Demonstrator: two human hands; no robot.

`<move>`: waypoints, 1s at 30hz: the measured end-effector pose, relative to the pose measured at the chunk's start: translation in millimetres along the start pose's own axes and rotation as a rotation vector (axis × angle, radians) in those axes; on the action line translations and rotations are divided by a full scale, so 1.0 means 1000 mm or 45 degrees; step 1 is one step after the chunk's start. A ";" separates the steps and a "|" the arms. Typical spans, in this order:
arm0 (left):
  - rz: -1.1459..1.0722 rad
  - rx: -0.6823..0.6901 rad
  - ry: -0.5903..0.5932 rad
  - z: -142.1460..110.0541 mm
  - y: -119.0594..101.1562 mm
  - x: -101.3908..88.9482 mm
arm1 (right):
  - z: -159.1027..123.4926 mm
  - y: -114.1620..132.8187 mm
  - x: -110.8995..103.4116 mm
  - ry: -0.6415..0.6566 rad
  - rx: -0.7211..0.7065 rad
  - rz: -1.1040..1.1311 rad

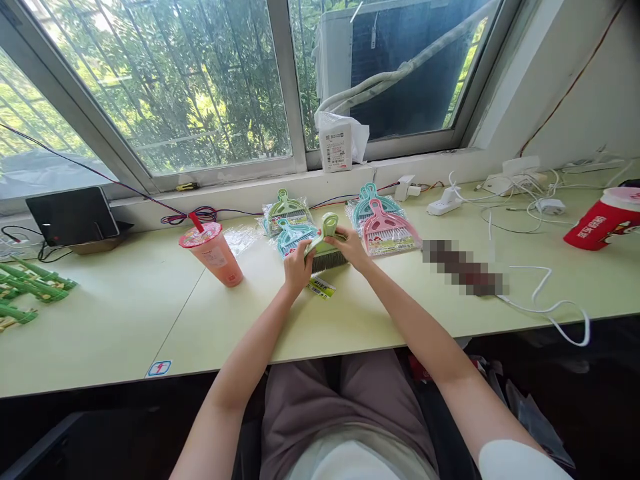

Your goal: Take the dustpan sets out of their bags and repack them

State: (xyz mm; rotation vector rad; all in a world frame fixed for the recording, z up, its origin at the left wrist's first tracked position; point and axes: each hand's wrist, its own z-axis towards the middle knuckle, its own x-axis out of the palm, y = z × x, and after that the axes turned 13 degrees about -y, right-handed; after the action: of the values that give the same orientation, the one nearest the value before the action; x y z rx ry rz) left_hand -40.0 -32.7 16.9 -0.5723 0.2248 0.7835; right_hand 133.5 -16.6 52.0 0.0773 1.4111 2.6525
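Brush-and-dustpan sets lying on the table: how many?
4. Beyond the left hand: a green set, with a blue-green set in front. Beyond the right hand: a teal set, partly behind a pink set. More could be hidden underneath.

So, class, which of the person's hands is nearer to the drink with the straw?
The left. The left hand is right of the drink, apart from it; the right hand is farther right.

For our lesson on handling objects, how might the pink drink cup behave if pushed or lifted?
The cup looks mostly filled, so probably fairly heavy for its size. Its tall body narrows toward the base, so a push near the lid might tip it.
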 end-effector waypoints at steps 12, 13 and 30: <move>-0.046 0.010 0.003 0.000 0.009 0.002 | 0.007 -0.005 -0.005 0.007 -0.090 -0.061; -0.048 0.012 0.007 0.000 0.010 0.002 | 0.005 -0.005 -0.003 -0.044 -0.101 -0.106; -0.267 -0.093 0.132 0.008 0.007 0.000 | -0.001 -0.007 0.000 -0.243 -0.029 -0.164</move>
State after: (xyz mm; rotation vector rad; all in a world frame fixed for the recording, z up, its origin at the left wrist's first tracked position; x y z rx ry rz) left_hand -45.7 -24.1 21.1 -0.6947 0.2285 0.5614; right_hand 133.8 -13.3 45.7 0.2227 1.2812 2.4822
